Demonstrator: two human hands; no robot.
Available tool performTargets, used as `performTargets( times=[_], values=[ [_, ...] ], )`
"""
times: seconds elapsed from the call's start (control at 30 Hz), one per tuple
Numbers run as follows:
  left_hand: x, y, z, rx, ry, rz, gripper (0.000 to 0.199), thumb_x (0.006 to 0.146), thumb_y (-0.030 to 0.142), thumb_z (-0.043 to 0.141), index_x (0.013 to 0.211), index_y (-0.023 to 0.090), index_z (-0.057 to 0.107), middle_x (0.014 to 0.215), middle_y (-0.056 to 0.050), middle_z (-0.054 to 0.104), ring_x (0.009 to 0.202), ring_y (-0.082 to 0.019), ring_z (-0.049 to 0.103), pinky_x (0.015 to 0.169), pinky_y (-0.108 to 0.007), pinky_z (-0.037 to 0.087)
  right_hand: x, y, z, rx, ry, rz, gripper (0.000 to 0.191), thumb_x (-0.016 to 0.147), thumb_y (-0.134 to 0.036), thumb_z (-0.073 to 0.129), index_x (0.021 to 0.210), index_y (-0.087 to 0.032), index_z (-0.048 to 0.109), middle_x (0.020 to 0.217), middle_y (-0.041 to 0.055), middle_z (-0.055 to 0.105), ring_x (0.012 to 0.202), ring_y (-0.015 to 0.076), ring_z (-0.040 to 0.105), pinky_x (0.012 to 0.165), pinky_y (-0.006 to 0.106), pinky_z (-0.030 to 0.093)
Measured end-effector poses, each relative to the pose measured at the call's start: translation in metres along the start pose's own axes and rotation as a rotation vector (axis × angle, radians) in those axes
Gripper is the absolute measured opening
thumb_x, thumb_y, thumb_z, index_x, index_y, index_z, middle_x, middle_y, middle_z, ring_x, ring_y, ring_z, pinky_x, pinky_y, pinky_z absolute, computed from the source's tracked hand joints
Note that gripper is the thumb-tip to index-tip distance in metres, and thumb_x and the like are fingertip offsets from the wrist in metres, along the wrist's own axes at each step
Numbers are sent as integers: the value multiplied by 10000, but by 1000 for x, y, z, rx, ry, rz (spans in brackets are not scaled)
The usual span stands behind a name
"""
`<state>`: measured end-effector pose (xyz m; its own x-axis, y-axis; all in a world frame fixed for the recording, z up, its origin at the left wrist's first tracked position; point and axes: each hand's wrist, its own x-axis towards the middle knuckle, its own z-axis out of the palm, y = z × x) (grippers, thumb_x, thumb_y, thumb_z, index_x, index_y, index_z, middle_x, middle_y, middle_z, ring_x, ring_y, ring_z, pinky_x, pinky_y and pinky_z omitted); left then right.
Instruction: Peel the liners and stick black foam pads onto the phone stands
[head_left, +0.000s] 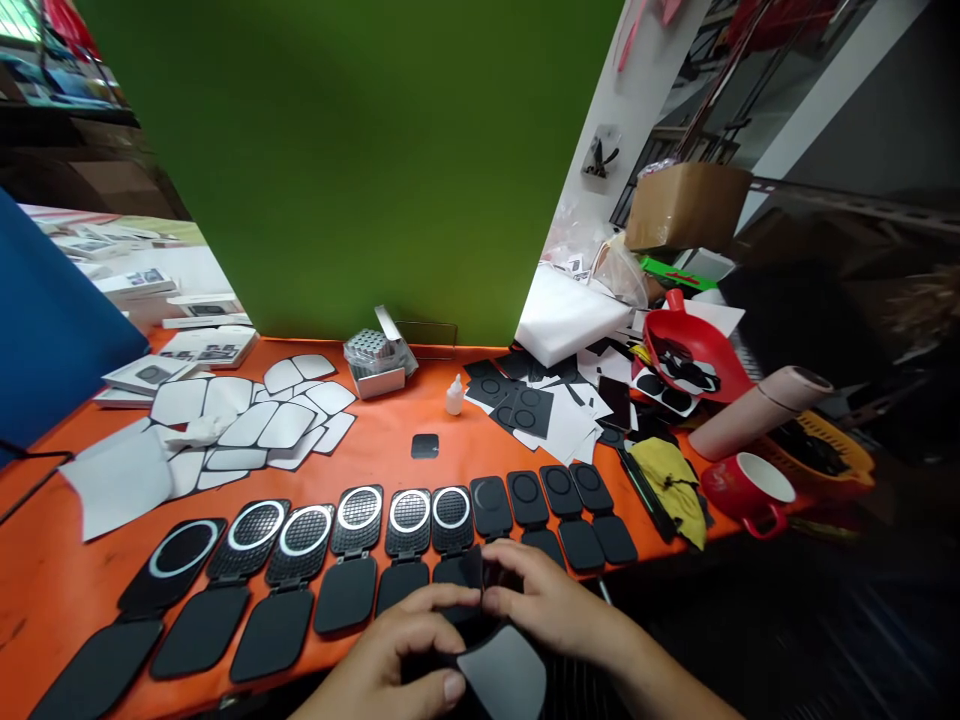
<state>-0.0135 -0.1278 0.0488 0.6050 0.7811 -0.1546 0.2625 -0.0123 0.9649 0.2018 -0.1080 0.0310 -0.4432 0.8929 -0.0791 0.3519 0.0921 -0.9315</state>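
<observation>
Nearer than the white dropper bottle [454, 396], the left hand [394, 645] grips a gray-faced piece [506, 672]; the right hand [551, 602] pinches beside it, hold unclear. Four dark-faced panels [528, 498] right of the bottle look finished; six white-ringed panels [358, 509], before and leftward, seem unfinished.

Head cam, worn by person: looks fwd & down.
Near: wearer's forearms [652, 660] at btm edge, w/ row of dark hinged pads [274, 635] close by, seen from above. Mid: orange surface [390, 425], spanning most of frame width. Far: upright green panel [360, 170], facing cam approx. square-on. Wide angle, so blue panel [52, 320] shows at far L of frame, red mug [731, 488] at R.
</observation>
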Motion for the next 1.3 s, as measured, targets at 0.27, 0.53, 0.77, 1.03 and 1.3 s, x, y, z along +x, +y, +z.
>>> performTargets(
  times=[0.27, 0.53, 0.77, 1.03, 1.3],
  values=[
    [-9, -8, -5, -68, -50, -22, 119, 701, 345, 609, 758, 243, 632, 1161, -54, 547, 1043, -235, 529, 867, -403, 415, 4, -5, 2, -31, 44, 6, 337, 614, -247, 721, 921, -244, 583, 919, -10, 568, 791, 142, 518, 691, 235, 408],
    [-15, -4, -18, 117, 63, -190, 206, 767, 407, 524, 844, 242, 620, 1391, -38, 321, 1228, -249, 349, 982, -400, 311, 21, 9, -10, -100, 299, 10, 115, 756, -271, 562, 686, -185, 531, 659, -24, 506, 642, 118, 476, 602, 224, 352],
    [8, -11, 7, 610, -10, 9, 190, 846, 274, 372, 885, 264, 558, 1264, -2, 496, 1168, -184, 434, 1009, -443, 293, 60, 37, 8, 47, 222, 74, 155, 722, -298, 558, 663, -173, 488, 612, -43, 462, 569, 95, 427, 539, 203, 338],
    [15, -46, 17, 801, 81, 113, 196, 843, 185, 344, 887, 226, 531, 1291, -21, 469, 1191, -173, 409, 1024, -470, 276, 65, 44, 16, -41, 185, 85, 154, 739, -303, 536, 666, -176, 490, 610, -45, 458, 567, 93, 416, 532, 198, 321],
    [16, -48, 18, 832, 97, 108, 209, 853, 201, 325, 894, 235, 527, 1289, 4, 470, 1189, -162, 411, 1028, -461, 281, 65, 41, 16, -62, 182, 110, 161, 740, -301, 534, 652, -181, 474, 596, -51, 446, 554, 92, 404, 519, 197, 307]
  ],
)
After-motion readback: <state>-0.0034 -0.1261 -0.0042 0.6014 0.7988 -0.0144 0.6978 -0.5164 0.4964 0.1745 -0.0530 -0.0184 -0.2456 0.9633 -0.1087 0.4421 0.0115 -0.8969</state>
